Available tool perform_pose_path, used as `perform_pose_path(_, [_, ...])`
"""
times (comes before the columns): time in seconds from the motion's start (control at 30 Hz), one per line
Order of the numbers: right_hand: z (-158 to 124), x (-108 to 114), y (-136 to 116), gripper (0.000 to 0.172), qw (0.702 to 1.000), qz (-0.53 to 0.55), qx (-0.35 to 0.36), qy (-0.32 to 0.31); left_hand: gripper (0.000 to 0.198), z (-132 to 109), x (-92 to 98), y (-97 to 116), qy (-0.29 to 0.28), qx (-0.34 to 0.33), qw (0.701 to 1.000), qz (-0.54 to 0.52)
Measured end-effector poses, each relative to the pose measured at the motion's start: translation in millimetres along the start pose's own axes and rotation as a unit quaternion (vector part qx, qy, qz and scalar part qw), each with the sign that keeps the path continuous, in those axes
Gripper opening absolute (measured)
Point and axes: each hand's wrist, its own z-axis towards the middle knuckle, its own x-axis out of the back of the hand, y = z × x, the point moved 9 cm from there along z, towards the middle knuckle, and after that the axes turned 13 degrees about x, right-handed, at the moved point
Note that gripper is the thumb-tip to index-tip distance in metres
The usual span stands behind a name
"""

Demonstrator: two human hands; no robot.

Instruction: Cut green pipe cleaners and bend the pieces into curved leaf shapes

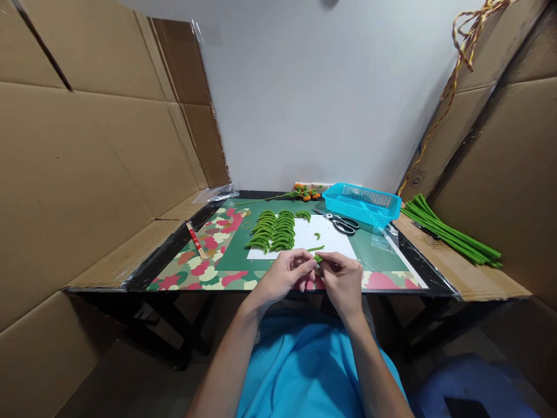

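Left hand and right hand both pinched a green strip by the worktop's near edge, probably for control, with curvy green pieces rowed up, seemingly against tangling.

The hands partly hide a green piece; at four o'clock, the lower edge crops a blue object.

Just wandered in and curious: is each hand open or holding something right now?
Left hand: closed, pinching a small green stem piece.
Right hand: closed, pinching the same piece.
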Motion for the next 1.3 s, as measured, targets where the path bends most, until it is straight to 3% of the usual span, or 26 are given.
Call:
perform_pose_path(0.3, [5,-2,-22,0.017,0.995,-0.039,0.089,-0.011,0.044,-1,5.9,1,0.035,-0.012,0.999,0.022])
perform_pose_path(0.43, [2,-1,-12,0.013,0.999,-0.005,0.042,0.005,0.048,2,12.3,-3,0.067,-0.001,0.998,0.017])
perform_pose_path(0.6, [2,1,3,0.012,0.992,0.116,-0.034,0.037,0.044,2,18.0,-5,0.111,-0.013,0.993,0.043])
perform_pose_path(0.8, [11,7,-7,0.013,0.989,0.143,0.012,0.032,0.036,-6,-1.3,6,0.061,-0.06,0.985,0.15])
perform_pose_path(0.97, [10,5,-8,0.015,0.994,0.103,0.005,0.021,0.034,-5,-3.4,4,0.044,-0.054,0.984,0.164])
perform_pose_path(1.13, [3,11,-7,0.018,0.994,0.083,-0.008,0.073,0.039,-4,12.2,-3,0.096,-0.019,0.987,0.125])
perform_pose_path(1.3, [0,11,-6,0.019,0.995,0.071,0.003,0.069,0.036,-7,13.9,3,0.146,-0.05,0.973,0.171])
